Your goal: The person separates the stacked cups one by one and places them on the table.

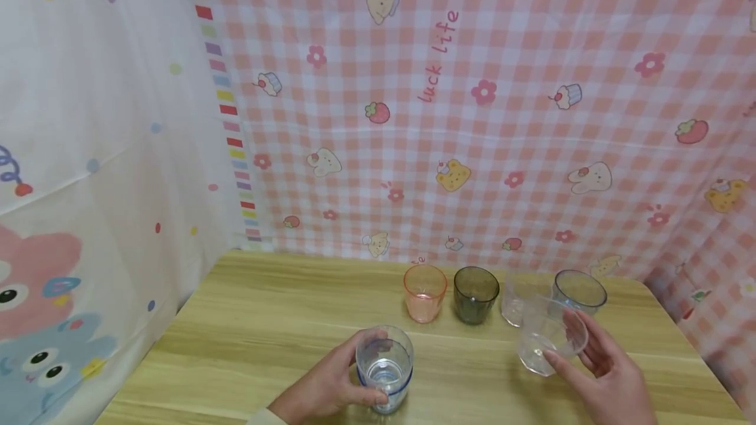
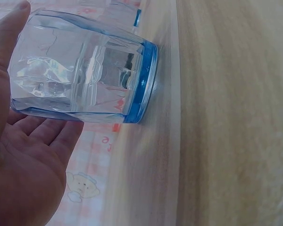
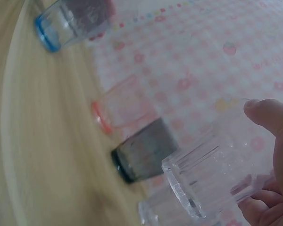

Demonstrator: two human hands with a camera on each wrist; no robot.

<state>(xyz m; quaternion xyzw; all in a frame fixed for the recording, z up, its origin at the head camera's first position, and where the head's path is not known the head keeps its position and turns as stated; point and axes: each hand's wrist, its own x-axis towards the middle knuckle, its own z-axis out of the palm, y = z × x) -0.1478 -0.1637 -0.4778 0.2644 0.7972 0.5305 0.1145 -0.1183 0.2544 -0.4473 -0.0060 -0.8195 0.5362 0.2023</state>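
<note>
Altogether six cups (image 1: 424, 292): two held, four on table (image 1: 254, 320).

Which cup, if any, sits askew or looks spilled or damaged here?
Only the clear cup in the right hand is askew: it is lifted and tilted off the table. The blue-rimmed cup, held by the left hand, stands upright. No spill or damage shows.

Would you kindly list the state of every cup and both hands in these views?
blue-based cup: upright on the table, water inside, gripped by the left hand
clear cup: lifted and tilted, held by the right hand, looks empty
orange cup: upright, standing free
dark cup: upright, standing free
grey-blue cup: upright, standing free
pale clear cup: upright, partly hidden
</note>
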